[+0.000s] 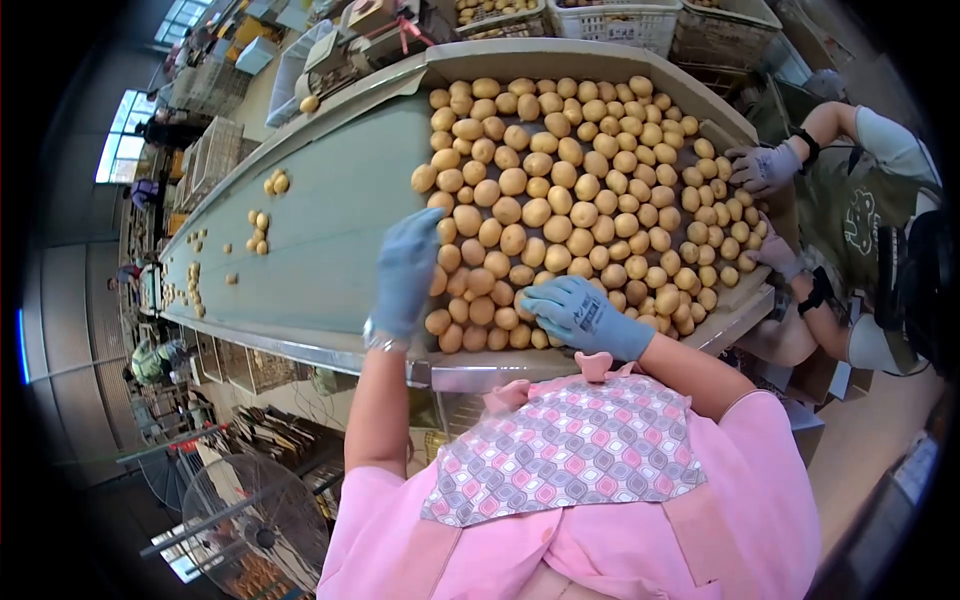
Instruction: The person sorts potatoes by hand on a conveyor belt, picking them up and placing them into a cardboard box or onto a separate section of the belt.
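Many round, yellow-brown potatoes lie close together in a shallow sorting tray at the end of a green conveyor belt. My left hand, in a blue-grey glove, is at the line where belt and tray meet. Its fingers look stretched out beside the left edge of the potatoes, slightly blurred, with nothing visible in them. Flat over the potatoes near the front rim rests my right hand, also gloved, fingers spread and touching the ones beneath. What lies under its palm is hidden.
Across the tray's right end, a co-worker's gloved hands touch the potatoes. A few loose potatoes sit farther up the belt. Plastic crates stand behind the tray, and a large fan is at lower left. A metal rim borders my side.
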Available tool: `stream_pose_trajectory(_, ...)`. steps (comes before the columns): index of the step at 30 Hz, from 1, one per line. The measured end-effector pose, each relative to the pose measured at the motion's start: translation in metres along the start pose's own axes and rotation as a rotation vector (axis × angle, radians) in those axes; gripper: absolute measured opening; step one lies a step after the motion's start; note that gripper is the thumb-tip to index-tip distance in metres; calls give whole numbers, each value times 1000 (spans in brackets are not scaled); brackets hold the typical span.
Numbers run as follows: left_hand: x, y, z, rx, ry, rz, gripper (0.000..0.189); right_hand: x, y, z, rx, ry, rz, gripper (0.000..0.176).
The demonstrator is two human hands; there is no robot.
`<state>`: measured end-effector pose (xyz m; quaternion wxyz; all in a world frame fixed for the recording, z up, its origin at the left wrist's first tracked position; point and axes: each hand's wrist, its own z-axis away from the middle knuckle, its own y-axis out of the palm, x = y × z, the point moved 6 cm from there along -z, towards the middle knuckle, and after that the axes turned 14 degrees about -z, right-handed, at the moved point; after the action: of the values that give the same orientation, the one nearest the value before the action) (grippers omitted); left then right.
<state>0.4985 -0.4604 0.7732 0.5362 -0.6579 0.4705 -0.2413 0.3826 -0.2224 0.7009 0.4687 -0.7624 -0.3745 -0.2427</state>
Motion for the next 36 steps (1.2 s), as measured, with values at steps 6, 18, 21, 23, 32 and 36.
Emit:
stream_pose_trajectory(6, -43, 110, -81, 387, -5, -722, 12, -20, -37, 46, 8, 38, -51, 25)
stream_pose_trajectory(18, -5, 110, -79, 238, 19, -159, 40, -83, -144, 18, -353, 406, 176, 48)
stream_pose_trajectory(21, -13, 55, -61, 72, -159, 201, 56, -81, -84, 35, -202, 306, 312, 44)
stream_pose_trajectory(23, -33, 30, -39, 31, -243, 401, 55, -69, -82, 30, -272, 584, -267, 50)
stream_pose_trajectory(32, -109, 16, 35, -74, -82, 238, 50, -83, 7, -13, 0, 1051, -1726, 27)
stream_pose_trajectory(36, -71, 16, 53, -104, -178, 202, 42, -141, -131, -120, -603, 576, -1803, 21)
